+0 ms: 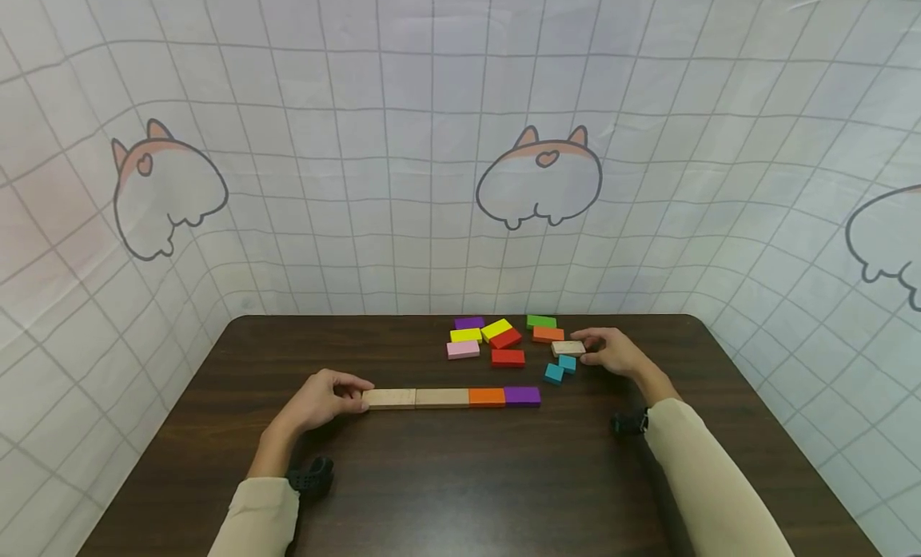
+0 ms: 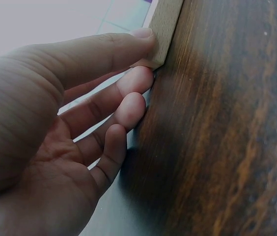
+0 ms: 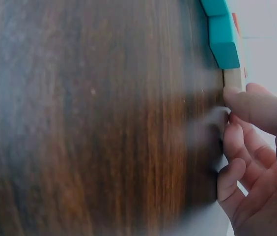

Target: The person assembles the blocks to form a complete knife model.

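Observation:
A straight row lies on the dark table: a plain wooden block (image 1: 389,399) at the left end, another plain block (image 1: 442,398), an orange block (image 1: 487,397) and a purple block (image 1: 522,396). My left hand (image 1: 325,399) pinches the left end of the row's first plain block (image 2: 164,34), thumb on its near side. Farther back at right, my right hand (image 1: 612,352) pinches the right end of a separate plain wooden block (image 1: 568,348). In the right wrist view my thumb lies against this block (image 3: 234,78), partly hidden behind a blue block (image 3: 224,44).
Two small blue blocks (image 1: 554,373) lie just in front of the right-hand wooden block. Behind the row are loose red (image 1: 508,358), pink (image 1: 464,350), yellow (image 1: 466,336), purple (image 1: 469,323), orange (image 1: 548,334) and green (image 1: 541,322) blocks. A gridded curtain (image 1: 360,221) borders the table.

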The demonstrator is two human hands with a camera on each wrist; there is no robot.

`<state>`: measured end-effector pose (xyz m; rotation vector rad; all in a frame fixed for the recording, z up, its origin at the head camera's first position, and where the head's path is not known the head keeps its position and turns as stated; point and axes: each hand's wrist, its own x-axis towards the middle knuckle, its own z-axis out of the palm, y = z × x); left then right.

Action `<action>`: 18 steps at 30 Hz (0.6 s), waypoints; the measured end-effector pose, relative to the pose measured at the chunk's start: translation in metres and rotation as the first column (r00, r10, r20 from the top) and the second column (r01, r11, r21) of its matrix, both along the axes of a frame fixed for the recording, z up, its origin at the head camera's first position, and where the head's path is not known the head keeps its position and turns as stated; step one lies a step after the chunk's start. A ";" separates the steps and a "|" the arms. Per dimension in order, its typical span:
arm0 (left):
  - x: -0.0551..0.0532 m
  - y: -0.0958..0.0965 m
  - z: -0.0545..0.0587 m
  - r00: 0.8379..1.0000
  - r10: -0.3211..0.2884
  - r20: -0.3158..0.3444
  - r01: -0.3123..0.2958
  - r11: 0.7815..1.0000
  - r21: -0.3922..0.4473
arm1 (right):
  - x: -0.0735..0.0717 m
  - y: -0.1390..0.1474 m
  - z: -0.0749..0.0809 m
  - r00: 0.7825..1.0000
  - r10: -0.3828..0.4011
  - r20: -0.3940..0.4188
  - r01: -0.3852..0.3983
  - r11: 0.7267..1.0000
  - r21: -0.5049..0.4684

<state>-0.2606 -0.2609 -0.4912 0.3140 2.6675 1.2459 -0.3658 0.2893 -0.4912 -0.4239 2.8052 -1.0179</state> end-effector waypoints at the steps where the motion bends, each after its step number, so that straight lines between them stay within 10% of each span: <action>1: 0.000 0.000 0.000 1.000 -0.002 0.000 0.002 1.000 0.002 | 0.000 -0.001 0.000 1.000 -0.005 -0.001 0.005 1.000 0.004; 18: -0.001 0.000 0.000 1.000 -0.006 -0.005 0.006 1.000 0.006 | 0.006 0.000 0.003 0.998 -0.054 -0.038 0.055 0.998 0.022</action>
